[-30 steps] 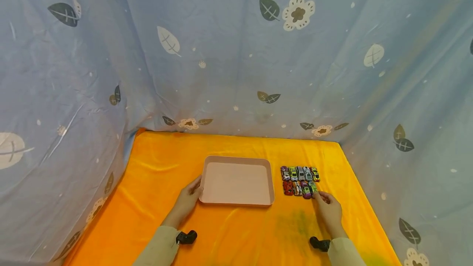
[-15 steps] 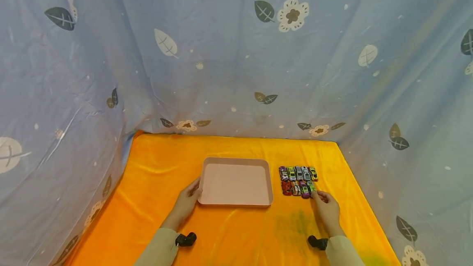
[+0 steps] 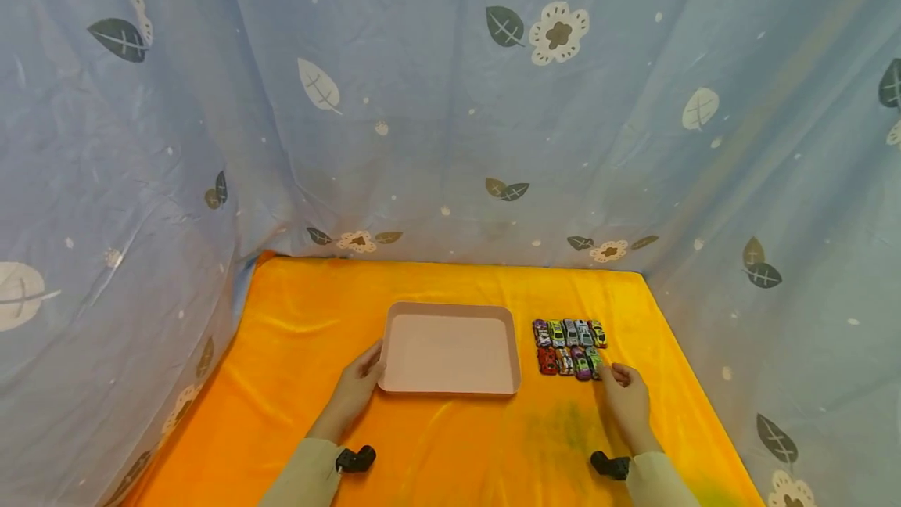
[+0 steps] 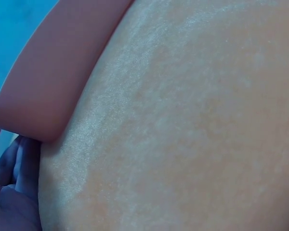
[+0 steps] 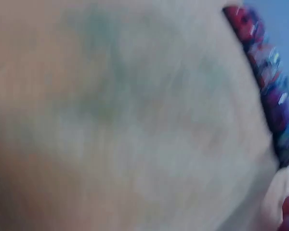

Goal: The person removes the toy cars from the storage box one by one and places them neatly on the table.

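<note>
In the head view, a shallow pink tray [image 3: 450,350] lies on the yellow cloth, and my left hand [image 3: 355,390] grips its left edge near the front corner. The left wrist view shows the tray's wall [image 4: 62,62] above the curled fingers [image 4: 26,168]. Right of the tray, small toy cars stand in two rows. My right hand [image 3: 628,404] pinches the green toy car [image 3: 595,358] at the right end of the front row; its fingers partly hide that car. The right wrist view is blurred, with the front row, including a red toy car [image 5: 245,24], at upper right.
The back row includes a purple-and-white car [image 3: 541,332] and a yellow car [image 3: 598,333]. Blue patterned curtains [image 3: 450,116] enclose the yellow cloth [image 3: 450,452] at the back and both sides. A black wrist camera [image 3: 355,459] is strapped to the left wrist.
The head view has shifted slightly. Both hands, the tray and the toy cars keep nearly the same places relative to one another.
</note>
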`<state>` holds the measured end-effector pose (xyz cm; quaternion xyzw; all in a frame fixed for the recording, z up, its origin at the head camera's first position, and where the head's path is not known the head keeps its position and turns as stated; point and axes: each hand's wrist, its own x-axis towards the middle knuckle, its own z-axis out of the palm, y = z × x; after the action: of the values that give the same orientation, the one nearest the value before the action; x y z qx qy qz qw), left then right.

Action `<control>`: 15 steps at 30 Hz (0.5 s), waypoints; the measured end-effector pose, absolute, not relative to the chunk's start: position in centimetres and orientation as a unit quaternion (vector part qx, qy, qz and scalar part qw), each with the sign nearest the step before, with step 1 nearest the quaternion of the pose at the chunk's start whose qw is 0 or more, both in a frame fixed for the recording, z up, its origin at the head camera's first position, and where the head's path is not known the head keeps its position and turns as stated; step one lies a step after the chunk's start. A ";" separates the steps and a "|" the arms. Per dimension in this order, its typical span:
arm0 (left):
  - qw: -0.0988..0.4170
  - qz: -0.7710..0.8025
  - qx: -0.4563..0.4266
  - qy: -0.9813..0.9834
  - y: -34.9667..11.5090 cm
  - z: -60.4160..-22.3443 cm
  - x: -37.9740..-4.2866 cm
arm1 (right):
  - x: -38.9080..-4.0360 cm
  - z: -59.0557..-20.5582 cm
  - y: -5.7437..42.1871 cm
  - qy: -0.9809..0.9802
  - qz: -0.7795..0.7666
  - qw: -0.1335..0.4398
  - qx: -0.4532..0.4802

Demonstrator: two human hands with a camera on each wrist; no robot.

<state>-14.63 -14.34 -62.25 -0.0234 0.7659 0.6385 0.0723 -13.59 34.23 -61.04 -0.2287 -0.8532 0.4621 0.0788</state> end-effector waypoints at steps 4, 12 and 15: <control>0.073 0.644 -0.025 0.761 -14.4 -62.2 -14.7 | -14.0 -59.6 32.0 -0.877 0.426 0.147 -0.167; 0.047 0.602 -0.025 0.797 -14.2 -61.4 -14.6 | -15.4 -57.9 24.9 -0.931 0.279 0.226 0.065; 0.032 0.564 -0.029 0.825 -13.9 -60.5 -14.4 | -15.5 -57.8 22.9 -0.940 0.241 0.222 0.095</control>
<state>-14.37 -13.92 -60.48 -0.0291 0.8246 0.5640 0.0317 -15.51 22.86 -57.79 0.0949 -0.9398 0.2413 0.2225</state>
